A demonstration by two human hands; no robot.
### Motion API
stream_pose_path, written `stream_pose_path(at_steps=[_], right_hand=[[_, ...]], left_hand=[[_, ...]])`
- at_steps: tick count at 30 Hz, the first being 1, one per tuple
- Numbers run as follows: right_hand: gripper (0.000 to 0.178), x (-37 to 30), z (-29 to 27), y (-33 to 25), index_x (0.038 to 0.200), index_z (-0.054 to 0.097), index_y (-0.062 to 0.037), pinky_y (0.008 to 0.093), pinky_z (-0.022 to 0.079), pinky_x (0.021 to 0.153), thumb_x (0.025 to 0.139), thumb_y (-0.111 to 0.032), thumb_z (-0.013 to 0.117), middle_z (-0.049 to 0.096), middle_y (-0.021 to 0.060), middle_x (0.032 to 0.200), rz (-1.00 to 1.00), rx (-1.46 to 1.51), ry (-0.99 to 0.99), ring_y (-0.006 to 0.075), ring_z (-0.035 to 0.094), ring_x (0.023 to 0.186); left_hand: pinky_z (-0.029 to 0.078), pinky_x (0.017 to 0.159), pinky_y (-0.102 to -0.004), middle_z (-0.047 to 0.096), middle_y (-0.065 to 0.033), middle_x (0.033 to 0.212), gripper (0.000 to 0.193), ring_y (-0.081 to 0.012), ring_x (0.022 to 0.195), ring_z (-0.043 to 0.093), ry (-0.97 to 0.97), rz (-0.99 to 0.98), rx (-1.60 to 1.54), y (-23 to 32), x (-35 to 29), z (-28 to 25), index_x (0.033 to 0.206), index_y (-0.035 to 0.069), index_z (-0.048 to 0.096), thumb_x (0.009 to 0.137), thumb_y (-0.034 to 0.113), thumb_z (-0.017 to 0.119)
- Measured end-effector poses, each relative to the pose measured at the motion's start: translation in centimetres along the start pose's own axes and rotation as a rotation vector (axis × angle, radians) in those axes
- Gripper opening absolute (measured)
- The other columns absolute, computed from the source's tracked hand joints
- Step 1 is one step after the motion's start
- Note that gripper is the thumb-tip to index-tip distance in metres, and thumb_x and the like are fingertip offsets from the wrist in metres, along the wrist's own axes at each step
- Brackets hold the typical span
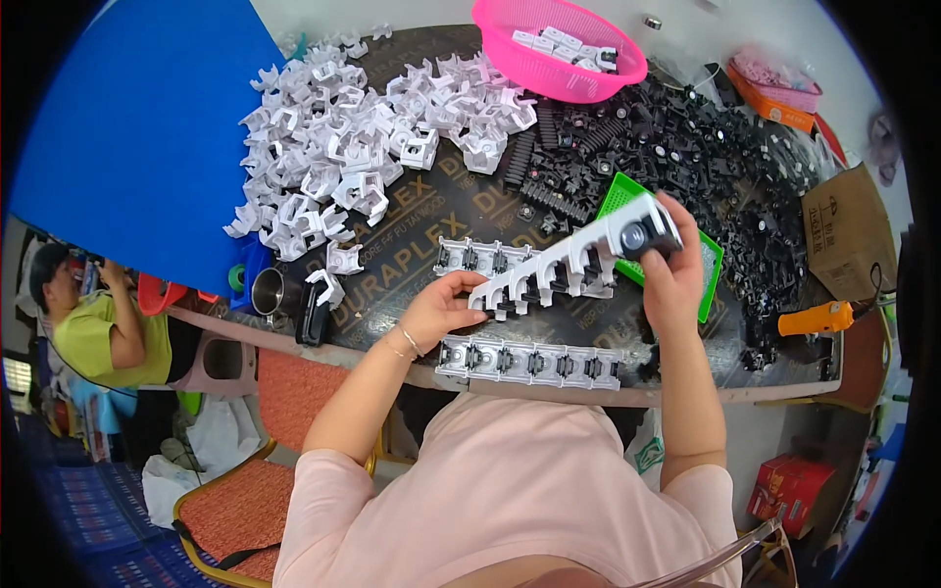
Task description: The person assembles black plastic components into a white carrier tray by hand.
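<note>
Plastic strip (573, 255), white with dark inserts, is held up over the dark table (392, 265) between the person's 2 hands. Beyond it, a pink basket (564, 86) carries a small group of white blocks (559, 44). A green tray (618, 196) sits partly hidden behind the strip and the right hand (676, 279); pale bits show along its right side, too small to make out. A metal cup (277, 292) stands at the table's left end, its contents unclear.

The strip's long axis slants from low on the left to high on the right. Its notched side faces down and toward the person, its smooth white back up and away.

The left hand (441, 312) is nearly closed, thumb and fingers pinching the strip's lower left end. The right hand is curled partway around the upper right end, thumb by a dark round part (637, 235), fingers behind.

2 similar strips lie on the table: 1 near strip (529, 363) along the front edge, 1 far strip (480, 257) beyond the left hand.
</note>
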State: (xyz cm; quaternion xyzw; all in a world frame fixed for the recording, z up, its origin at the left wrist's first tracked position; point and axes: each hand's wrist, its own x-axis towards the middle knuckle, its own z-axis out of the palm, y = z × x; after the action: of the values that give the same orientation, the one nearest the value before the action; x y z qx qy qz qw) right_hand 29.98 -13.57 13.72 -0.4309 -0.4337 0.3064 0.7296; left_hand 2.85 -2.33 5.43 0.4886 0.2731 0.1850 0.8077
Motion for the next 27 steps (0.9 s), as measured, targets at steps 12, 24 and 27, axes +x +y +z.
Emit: stream_pose_path(at_steps=[12,24,27], right_hand=[[0.033,10.2,10.0,0.8,0.12,0.052,-0.0024,0.0276,0.047,0.084,0.091,-0.017,0.058,0.061,0.0022,0.106,0.246,0.195,-0.605,0.0096,0.057,0.096],[0.031,5.4,13.6,12.0,0.111,0.06,-0.0052,0.0223,0.042,0.073,0.09,-0.027,0.06,0.062,-0.0034,0.095,0.955,-0.203,-1.191,0.0038,0.051,0.081],[0.03,4.6,12.9,12.5,0.106,0.063,-0.0071,0.0239,0.042,0.07,0.09,-0.033,0.059,0.062,-0.0032,0.087,0.968,-0.218,-1.233,0.0049,0.05,0.077]], left_hand=[[0.049,0.079,-0.0295,0.059,-0.0057,0.102,0.052,-0.0153,0.093,0.058,-0.017,-0.107,-0.307,0.5,1.7,8.0,0.118,0.006,0.044,0.074,0.003,0.071],[0.046,0.088,-0.0382,0.059,-0.0048,0.095,0.01,-0.0206,0.092,0.056,0.033,-0.194,-0.989,-4.7,2.5,14.8,0.093,0.006,0.059,0.084,0.011,0.058],[0.045,0.089,-0.038,0.057,-0.0043,0.1,0.014,-0.0202,0.096,0.053,0.042,-0.276,-0.984,-5.2,2.3,14.7,0.097,0.007,0.059,0.084,0.012,0.059]])
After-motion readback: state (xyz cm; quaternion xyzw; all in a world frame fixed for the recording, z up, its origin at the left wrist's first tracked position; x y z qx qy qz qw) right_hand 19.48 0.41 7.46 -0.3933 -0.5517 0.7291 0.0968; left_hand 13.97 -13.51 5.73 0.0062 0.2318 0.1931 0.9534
